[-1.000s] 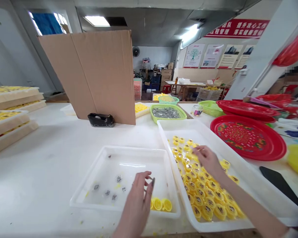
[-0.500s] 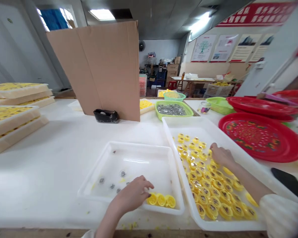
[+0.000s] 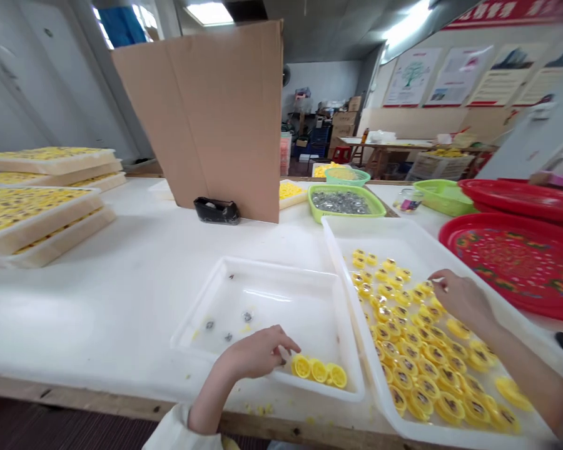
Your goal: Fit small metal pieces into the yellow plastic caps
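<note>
While the right hand (image 3: 464,303) reaches over the large white rectangular plastic tray (image 3: 380,237), its fingers meet at the outer side of the crowded yellow round pieces with dark printed tops (image 3: 408,365); whether they are clamped on one or merely touching it cannot be told. The left hand (image 3: 258,355) comes in across the front rim of the smaller white plastic tray (image 3: 281,312), with index finger and thumb apart and nothing visible between them. Its fingertips are just beside three open yellow cups (image 3: 319,370), lined up along the near wall, probably so that they lie close to the hand; contact with the nearest cannot be made out. A few clear discs with grey prints (image 3: 248,316) lie scattered on the floor of that tray.

Both trays sit side by side at the front of the white desk (image 3: 154,300), apparently so that each hand has one within reach. The printed yellow pieces lie mostly face up, which leaves their tops visible. Beyond, a lime-green plastic basket (image 3: 316,212) keeps a heap of grey discs (image 3: 342,202) together. A tall brown cardboard sheet (image 3: 216,125) stands behind a black plastic holder (image 3: 217,211), which perhaps steadies its foot.
</note>
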`<control>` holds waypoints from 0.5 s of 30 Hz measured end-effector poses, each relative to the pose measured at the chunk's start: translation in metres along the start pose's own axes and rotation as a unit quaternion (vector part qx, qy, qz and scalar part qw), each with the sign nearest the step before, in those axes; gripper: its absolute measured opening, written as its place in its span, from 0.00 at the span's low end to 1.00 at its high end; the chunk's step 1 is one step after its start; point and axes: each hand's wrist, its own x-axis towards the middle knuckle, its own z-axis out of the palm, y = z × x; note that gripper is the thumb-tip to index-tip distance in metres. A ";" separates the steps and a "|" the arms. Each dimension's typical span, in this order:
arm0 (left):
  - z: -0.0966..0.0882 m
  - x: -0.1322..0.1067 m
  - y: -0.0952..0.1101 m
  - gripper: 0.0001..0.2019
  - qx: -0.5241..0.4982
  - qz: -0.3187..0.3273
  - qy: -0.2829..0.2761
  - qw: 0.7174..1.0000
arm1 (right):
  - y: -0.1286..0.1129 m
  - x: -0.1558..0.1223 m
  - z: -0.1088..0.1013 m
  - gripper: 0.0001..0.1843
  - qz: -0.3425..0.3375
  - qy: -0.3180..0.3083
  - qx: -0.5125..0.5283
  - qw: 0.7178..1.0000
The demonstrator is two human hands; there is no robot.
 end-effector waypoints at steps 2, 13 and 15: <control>-0.002 0.006 -0.005 0.20 0.005 0.014 -0.025 1.000 | -0.017 -0.007 -0.005 0.07 -0.034 0.006 0.013 0.999; 0.016 0.020 0.012 0.17 0.066 0.009 0.043 0.997 | -0.197 -0.060 0.017 0.14 -0.268 -0.208 0.253 0.906; 0.013 0.008 0.010 0.16 0.039 0.013 0.073 0.997 | -0.231 -0.068 0.031 0.14 -0.350 -0.242 0.216 0.879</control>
